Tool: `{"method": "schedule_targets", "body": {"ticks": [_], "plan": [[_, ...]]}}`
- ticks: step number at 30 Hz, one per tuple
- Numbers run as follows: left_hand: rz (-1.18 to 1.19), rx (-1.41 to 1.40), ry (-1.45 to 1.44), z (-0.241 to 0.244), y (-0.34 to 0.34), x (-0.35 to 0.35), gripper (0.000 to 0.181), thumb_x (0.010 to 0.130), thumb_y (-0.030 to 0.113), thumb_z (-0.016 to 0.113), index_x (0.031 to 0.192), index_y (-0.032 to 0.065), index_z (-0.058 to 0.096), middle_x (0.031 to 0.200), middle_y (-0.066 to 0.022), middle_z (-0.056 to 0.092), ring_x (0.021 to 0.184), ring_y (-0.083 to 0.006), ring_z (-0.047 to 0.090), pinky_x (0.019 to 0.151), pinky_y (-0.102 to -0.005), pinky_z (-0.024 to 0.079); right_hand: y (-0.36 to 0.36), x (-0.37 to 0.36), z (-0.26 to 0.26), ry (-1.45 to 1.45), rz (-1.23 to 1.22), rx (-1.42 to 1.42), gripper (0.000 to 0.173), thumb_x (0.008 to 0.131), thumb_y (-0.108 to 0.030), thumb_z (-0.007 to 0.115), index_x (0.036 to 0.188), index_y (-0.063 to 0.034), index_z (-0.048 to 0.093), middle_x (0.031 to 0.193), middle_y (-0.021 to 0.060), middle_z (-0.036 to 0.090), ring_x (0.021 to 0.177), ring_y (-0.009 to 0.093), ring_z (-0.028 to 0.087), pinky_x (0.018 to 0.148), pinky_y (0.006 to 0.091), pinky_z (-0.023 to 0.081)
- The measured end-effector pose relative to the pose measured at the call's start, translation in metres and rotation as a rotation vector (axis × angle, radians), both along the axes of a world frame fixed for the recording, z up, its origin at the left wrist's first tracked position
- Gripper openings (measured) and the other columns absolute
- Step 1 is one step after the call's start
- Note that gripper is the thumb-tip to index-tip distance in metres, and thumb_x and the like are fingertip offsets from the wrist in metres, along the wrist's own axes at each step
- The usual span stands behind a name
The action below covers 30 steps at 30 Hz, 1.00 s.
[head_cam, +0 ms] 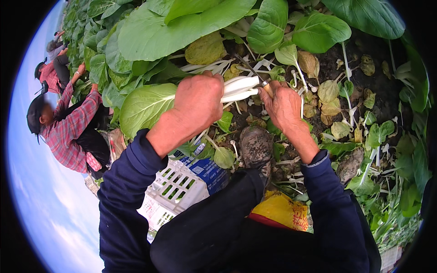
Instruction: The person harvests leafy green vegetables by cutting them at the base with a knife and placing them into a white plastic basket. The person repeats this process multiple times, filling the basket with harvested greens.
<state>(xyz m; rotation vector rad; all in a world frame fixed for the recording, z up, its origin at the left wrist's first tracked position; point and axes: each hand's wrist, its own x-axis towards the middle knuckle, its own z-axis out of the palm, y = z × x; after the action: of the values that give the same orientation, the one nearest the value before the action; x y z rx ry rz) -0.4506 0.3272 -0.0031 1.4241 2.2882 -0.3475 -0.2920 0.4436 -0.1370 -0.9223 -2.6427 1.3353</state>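
Observation:
My left hand (201,105) is closed around the stalks of a leafy green, probably pak choi. Its white stalk bases (240,87) stick out to the right of my fist, and a broad pale-green leaf (146,104) spreads on the other side. In my right hand (283,104) is a small knife (267,89) with a wooden handle, held close by the stalk ends. The knife's thin dark blade points up and left over the ground litter. Whether the blade touches the stalks, I cannot tell.
Large-leaved plants (184,30) stand ahead and to the left. Yellowed leaves (329,90) and cut stalks litter the dark soil. A white plastic crate (177,186) sits beside my leg, near a blue printed sheet (208,170) and a yellow bag (278,208). Several people crouch at left, one in plaid (73,136).

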Motion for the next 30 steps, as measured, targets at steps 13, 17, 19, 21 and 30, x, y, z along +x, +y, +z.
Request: {"method": "schedule_targets", "body": {"ticks": [13, 17, 19, 21, 30], "plan": [[-0.187, 0.054, 0.194, -0.066, -0.040, -0.045, 0.024, 0.069, 0.003, 0.064, 0.092, -0.0022, 0.065, 0.112, -0.0194, 0.063, 0.103, -0.0361, 0.060, 0.091, -0.0446, 0.047, -0.016, -0.022, -0.030, -0.003, 0.019, -0.134, 0.030, 0.092, -0.030, 0.068, 0.094, 0.0004, 0.065, 0.078, 0.0233, 0.068, 0.076, 0.044, 0.066, 0.066, 0.0511, 0.051], [-0.193, 0.066, 0.265, -0.070, -0.042, -0.039, 0.021, 0.068, 0.004, 0.065, 0.089, -0.0005, 0.063, 0.098, -0.0168, 0.061, 0.094, -0.0349, 0.060, 0.085, -0.0442, 0.048, -0.020, -0.028, -0.030, -0.083, 0.049, -0.117, 0.033, 0.093, -0.031, 0.064, 0.098, 0.0016, 0.065, 0.082, 0.0240, 0.069, 0.081, 0.043, 0.068, 0.071, 0.0505, 0.054], [-0.203, 0.031, 0.271, -0.073, -0.042, -0.036, 0.024, 0.066, 0.004, 0.067, 0.089, 0.0002, 0.064, 0.093, -0.0157, 0.060, 0.091, -0.0321, 0.060, 0.081, -0.0414, 0.048, -0.021, -0.034, -0.031, -0.096, 0.080, -0.097, 0.033, 0.093, -0.031, 0.064, 0.094, 0.0018, 0.066, 0.081, 0.0243, 0.069, 0.081, 0.043, 0.068, 0.071, 0.0508, 0.054], [-0.212, 0.038, 0.287, -0.075, -0.041, -0.035, 0.024, 0.064, 0.005, 0.068, 0.088, 0.0008, 0.065, 0.091, -0.0151, 0.059, 0.089, -0.0307, 0.060, 0.079, -0.0402, 0.048, -0.017, -0.034, -0.029, -0.063, 0.090, -0.097, 0.035, 0.093, -0.032, 0.064, 0.087, 0.0026, 0.067, 0.081, 0.0253, 0.068, 0.082, 0.044, 0.068, 0.072, 0.0516, 0.054], [-0.254, 0.117, 0.057, -0.032, -0.058, -0.009, 0.021, 0.066, 0.003, 0.065, 0.085, 0.0017, 0.058, 0.086, -0.0147, 0.057, 0.084, -0.0318, 0.059, 0.076, -0.0417, 0.048, -0.009, 0.020, -0.003, -0.071, -0.005, -0.330, 0.037, 0.094, -0.032, 0.067, 0.085, 0.0039, 0.064, 0.065, 0.0243, 0.062, 0.066, 0.044, 0.063, 0.060, 0.0493, 0.049]]}}
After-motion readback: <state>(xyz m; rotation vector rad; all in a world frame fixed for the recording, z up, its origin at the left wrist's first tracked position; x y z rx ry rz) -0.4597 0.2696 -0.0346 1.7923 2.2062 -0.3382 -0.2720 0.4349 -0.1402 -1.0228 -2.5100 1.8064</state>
